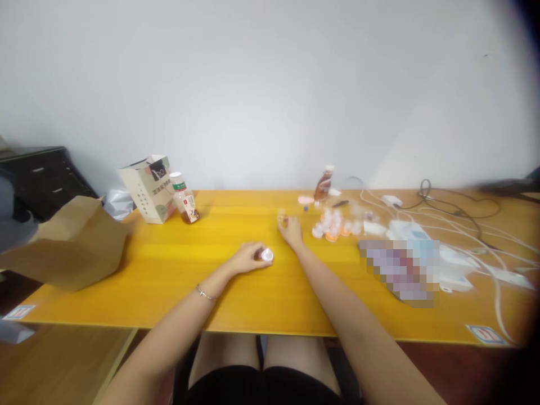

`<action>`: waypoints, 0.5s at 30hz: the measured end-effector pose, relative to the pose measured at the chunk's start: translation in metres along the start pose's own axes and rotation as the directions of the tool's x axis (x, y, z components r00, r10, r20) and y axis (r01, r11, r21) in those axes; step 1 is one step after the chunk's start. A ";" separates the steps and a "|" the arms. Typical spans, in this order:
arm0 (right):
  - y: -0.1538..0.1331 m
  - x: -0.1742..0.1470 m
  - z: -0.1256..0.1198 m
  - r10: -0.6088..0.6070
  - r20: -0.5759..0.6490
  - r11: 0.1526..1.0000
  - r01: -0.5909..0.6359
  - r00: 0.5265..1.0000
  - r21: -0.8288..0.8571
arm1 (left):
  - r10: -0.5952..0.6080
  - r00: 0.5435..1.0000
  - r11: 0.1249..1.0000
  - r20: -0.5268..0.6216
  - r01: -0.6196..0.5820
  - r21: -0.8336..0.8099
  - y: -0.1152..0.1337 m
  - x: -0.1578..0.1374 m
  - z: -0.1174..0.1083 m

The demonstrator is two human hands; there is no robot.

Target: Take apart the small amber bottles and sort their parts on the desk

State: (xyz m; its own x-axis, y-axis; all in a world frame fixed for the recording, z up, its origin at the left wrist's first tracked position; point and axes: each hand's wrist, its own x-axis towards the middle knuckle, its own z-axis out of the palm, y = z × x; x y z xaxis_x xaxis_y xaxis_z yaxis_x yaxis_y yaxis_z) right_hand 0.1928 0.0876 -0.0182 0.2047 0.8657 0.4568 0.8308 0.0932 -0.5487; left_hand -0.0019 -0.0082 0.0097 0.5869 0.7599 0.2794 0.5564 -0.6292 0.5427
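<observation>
My left hand (248, 257) rests low over the yellow table (236, 304), fingers curled round a small round cup (267, 255) with a white face turned up. A little farther off and to the right, my right hand (292, 230) is closed at the fingertips on a small clear thing (281, 216), too blurred to name. Just right of that hand lies a pile of small round clear and white pieces (333, 222), some with orange in them. A bracelet circles my left wrist.
At the back left stand a printed paper bag (147, 191) and a bottle with a white cap (184, 199). A brown paper bag (80, 242) sits far left. Another bottle (323, 185) stands behind the pile. White cables (464, 222) and a blurred-out flat object (396, 271) lie right.
</observation>
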 end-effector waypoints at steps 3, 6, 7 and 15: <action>-0.005 0.001 -0.001 0.007 0.038 1.000 -0.006 0.999 -0.014 | -0.003 1.000 1.000 -0.001 0.003 0.003 0.000 0.000 0.000; -0.007 0.001 -0.003 0.016 0.064 1.000 -0.016 0.998 -0.012 | 0.003 1.000 1.000 0.002 -0.003 -0.004 -0.002 0.000 0.000; -0.008 0.000 -0.004 0.018 0.069 1.000 -0.018 0.997 -0.006 | 0.004 1.000 1.000 0.005 -0.004 -0.006 -0.002 0.000 0.000; -0.021 -0.023 -0.010 -0.099 0.171 0.981 0.067 0.980 0.183 | -0.001 1.000 1.000 0.010 0.001 -0.008 -0.004 0.000 0.002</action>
State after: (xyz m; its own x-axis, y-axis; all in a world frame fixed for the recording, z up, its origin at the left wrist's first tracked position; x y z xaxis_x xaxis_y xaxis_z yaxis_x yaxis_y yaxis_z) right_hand 0.1759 0.0606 -0.0100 0.0297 0.9234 0.3826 0.7342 0.2396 -0.6353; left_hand -0.0034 -0.0062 0.0062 0.5925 0.7587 0.2708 0.5523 -0.6273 0.5490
